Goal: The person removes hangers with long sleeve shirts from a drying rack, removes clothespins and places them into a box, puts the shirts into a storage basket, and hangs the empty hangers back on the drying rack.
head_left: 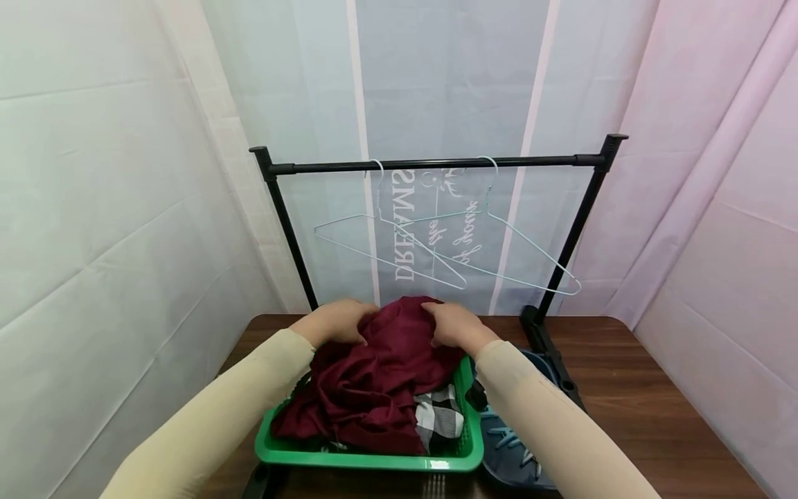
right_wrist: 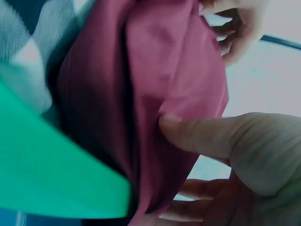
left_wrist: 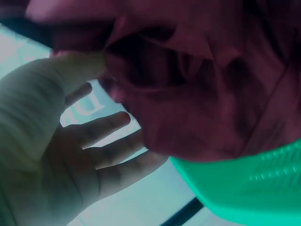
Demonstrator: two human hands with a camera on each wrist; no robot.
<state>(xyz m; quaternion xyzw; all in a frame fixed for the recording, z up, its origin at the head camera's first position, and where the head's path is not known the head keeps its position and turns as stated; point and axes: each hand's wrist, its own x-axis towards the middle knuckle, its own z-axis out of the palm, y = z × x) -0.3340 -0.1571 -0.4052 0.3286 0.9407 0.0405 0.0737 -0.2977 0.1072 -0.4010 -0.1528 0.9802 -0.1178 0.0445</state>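
A crumpled maroon cloth garment (head_left: 389, 360) is heaped in a green plastic basket (head_left: 368, 458), its kind hidden by the folds. At its far left edge is my left hand (head_left: 341, 320), with spread, fairly straight fingers (left_wrist: 115, 162) and the thumb tip lost against the fabric. Opposite, my right hand (head_left: 456, 324) pinches the far right edge, thumb in front of the maroon fabric (right_wrist: 174, 70) and fingers behind it. A black-and-white checked cloth (head_left: 440, 418) shows under the garment at the basket's right.
Two pale wire hangers (head_left: 506, 278) hang overlapping from a black rack's bar (head_left: 430, 164) behind the basket. Dark blue laced shoes (head_left: 508, 454) lie right of the basket, partly under my right forearm. Everything stands on a brown wooden table (head_left: 654, 416), with white curtains around.
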